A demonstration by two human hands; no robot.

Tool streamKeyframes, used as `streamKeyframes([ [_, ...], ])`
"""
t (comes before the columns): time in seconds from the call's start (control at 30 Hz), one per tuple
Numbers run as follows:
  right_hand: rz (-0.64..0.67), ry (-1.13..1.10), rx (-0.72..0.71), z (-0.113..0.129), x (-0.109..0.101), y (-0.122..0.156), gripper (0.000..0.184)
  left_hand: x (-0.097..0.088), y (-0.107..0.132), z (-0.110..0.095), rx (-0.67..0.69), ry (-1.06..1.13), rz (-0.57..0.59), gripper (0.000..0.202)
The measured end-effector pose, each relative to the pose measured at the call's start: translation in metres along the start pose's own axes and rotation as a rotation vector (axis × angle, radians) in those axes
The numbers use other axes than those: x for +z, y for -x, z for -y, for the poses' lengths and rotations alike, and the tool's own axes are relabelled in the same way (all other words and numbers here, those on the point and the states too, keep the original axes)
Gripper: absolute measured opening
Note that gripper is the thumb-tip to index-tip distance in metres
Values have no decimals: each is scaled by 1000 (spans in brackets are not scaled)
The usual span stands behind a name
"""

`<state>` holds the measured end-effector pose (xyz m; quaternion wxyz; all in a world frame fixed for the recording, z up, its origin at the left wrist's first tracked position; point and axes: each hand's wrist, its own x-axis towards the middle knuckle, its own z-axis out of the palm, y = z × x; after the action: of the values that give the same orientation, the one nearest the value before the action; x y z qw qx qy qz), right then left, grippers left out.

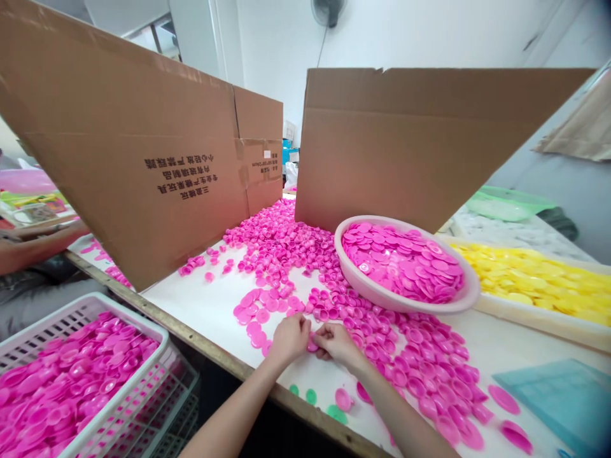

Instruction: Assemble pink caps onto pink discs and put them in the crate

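My left hand (289, 339) and my right hand (337, 343) meet over the white table (210, 318), with their fingers pinched on a small pink plastic cap (312, 345). Loose pink caps and discs (363, 356) lie scattered all around both hands. Just below my right wrist sit a pink disc (342, 399) and several green caps (337, 414). A white plastic bowl (405, 306) heaped with pink discs stands beyond my right hand, apart from it.
A white plastic crate (95, 312) of pink discs stands below the table's wooden front edge (191, 337). Cardboard panels (143, 159) rise behind the caps. A tray of yellow discs (539, 324) and a teal sheet (558, 407) lie right. A co-worker's arm (33, 248) shows left.
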<state>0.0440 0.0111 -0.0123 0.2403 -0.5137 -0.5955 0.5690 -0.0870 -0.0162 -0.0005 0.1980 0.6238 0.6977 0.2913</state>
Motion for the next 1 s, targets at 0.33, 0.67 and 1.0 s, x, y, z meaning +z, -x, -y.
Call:
streamKeyframes([
  [0.33,188,29,110,2,3,23,16,16,4,-14,248,-182,-53,23],
  [0.67,233,-31,129,-6,3,14,16,20,3,-11,185,-126,39,24],
  [1.0,120,-109,-95,-5,2,22,20,5,9,-23,116,-133,39,40],
])
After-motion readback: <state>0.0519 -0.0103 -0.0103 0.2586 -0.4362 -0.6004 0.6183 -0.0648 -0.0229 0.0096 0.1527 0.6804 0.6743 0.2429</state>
